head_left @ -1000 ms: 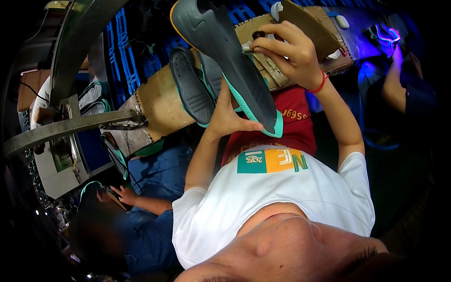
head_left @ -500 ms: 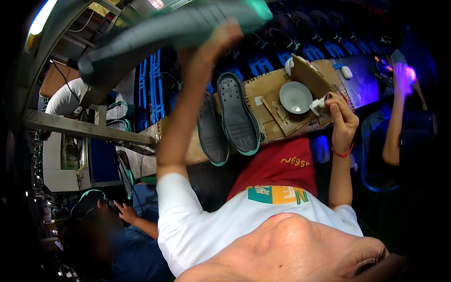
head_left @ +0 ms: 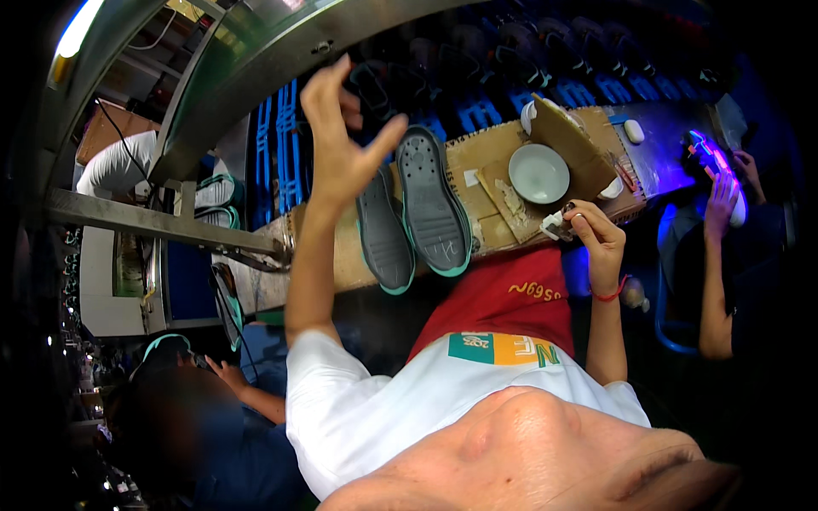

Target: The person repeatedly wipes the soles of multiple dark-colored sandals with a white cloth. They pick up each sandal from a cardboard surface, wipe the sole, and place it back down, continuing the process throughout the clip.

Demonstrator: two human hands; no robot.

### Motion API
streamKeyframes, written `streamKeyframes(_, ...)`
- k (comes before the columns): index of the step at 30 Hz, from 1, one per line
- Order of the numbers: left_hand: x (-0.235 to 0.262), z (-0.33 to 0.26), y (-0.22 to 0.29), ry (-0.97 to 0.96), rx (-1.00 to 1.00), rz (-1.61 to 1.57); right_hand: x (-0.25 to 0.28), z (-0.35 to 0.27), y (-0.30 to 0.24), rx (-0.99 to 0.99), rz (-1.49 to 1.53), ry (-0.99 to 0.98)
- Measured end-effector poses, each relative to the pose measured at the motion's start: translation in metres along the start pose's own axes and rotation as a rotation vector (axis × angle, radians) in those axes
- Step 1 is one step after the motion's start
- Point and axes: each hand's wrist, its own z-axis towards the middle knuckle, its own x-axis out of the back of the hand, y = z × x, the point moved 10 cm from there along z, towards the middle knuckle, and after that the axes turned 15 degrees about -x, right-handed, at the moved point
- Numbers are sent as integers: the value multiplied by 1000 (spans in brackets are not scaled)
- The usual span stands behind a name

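My left hand (head_left: 345,145) is raised over the far left of the bench, its fingers and thumb spread with nothing in them. Beside it, two grey shoe soles with teal rims lie side by side on cardboard: one nearer the left (head_left: 383,238), partly overlapped, and one to its right (head_left: 434,204) with a row of holes at the far end. My right hand (head_left: 601,238) pinches a small white brush-like tool (head_left: 558,223) close to the cardboard's near edge. A pale bowl (head_left: 538,173) stands just beyond that tool, on cardboard.
A metal frame (head_left: 153,226) juts in from the left. Blue racks (head_left: 277,162) with dark shoes run along the far side. An upright cardboard flap (head_left: 567,140) borders the bowl. Co-workers sit at right, holding a lit shoe (head_left: 716,166), and at lower left (head_left: 230,426).
The large grey and teal sole that my left hand held up is gone from view, and that hand is now empty. My right hand has come down and nearer with its tool.
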Motion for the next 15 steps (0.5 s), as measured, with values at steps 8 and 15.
streamKeyframes(8, 14, -333, -66, -196, 1011, -40, -23, 0, 29, -72, -41, -66)
streamKeyframes(15, -7, -264, -157, -214, 626, 70, -38, 0, 30, -80, -133, -87)
